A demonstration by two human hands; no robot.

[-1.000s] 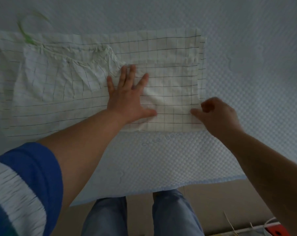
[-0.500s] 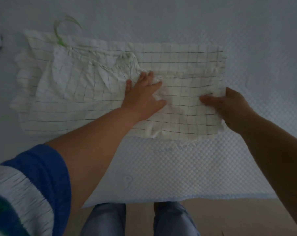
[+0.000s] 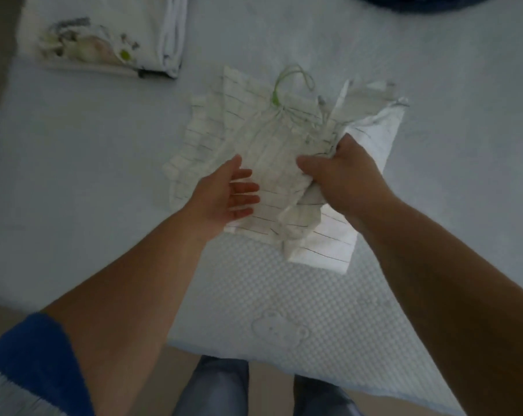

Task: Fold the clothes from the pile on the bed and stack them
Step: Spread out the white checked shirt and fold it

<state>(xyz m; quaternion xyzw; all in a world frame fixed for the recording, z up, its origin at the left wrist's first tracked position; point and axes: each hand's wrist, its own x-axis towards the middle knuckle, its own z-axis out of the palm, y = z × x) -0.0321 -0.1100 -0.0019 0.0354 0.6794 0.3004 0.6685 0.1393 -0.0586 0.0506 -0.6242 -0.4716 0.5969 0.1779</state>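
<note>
While the bed [image 3: 254,295] shows a pale quilted cover with a raised dot weave and a faint embossed bear outline near its front edge, the checked garment [image 3: 272,163] sits bunched in the middle of it, partly lifted. Thin white cloth, dark grid lines, soft and crumpled, layers doubled over each other into a rough diagonal bundle; gathered waistband at the far end with a light green drawstring [image 3: 281,85] looping off it. Near corner hangs flat and squared, lines running parallel. Right hand [image 3: 344,181] grips the bundle's right side, fingers curled into the folds, thumb on top. Left hand [image 3: 227,193] is spread, palm turned up-right, fingers straight and slightly apart, lying against the cloth's left side; can't tell if it presses or just touches. Folded stack [image 3: 110,34] lies far left on the bed, well apart from the garment: white fabric, neat layered edges on its right side, smudgy grey-green print on top, blurred. Dark blue cloth [image 3: 419,3] at the top edge, mostly cut off. Blue sleeve with a white ribbed band [image 3: 23,370] on the left arm, jeans [image 3: 215,388] below the bed edge.
</note>
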